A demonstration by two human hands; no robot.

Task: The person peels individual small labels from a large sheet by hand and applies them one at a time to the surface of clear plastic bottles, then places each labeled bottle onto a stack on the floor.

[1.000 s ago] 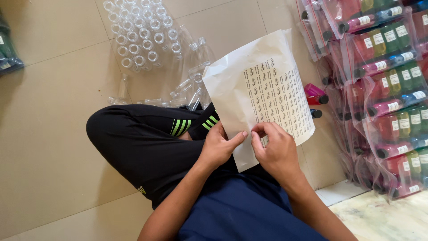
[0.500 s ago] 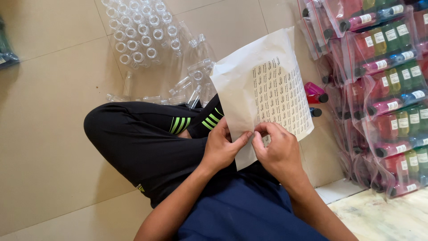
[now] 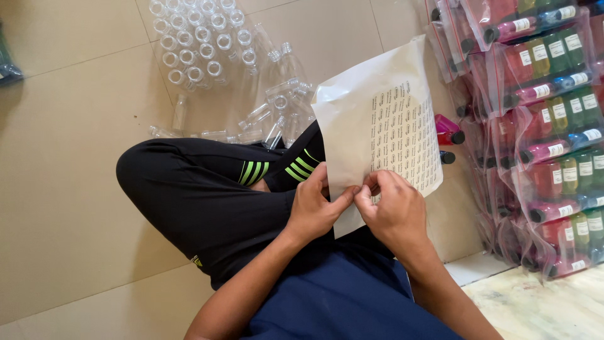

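Observation:
I sit cross-legged on a tiled floor with a white sheet of small printed stickers (image 3: 384, 119) held over my lap. My left hand (image 3: 313, 208) grips the sheet's lower left edge, thumb on top. My right hand (image 3: 390, 208) pinches at the sheet's lower part with thumb and forefinger, right beside my left thumb. Whether a sticker is between those fingertips I cannot tell.
Many empty clear plastic bottles (image 3: 201, 47) stand and lie on the floor ahead. Bags of filled, labelled, coloured bottles (image 3: 547, 113) are stacked along the right. A pink bottle with a black cap (image 3: 448, 131) lies beside the sheet. My black trouser leg (image 3: 201, 201) crosses the middle.
The sheet has swung to the right and stands more edge-on. My two hands have drawn closer together at its lower edge, thumbs now almost touching.

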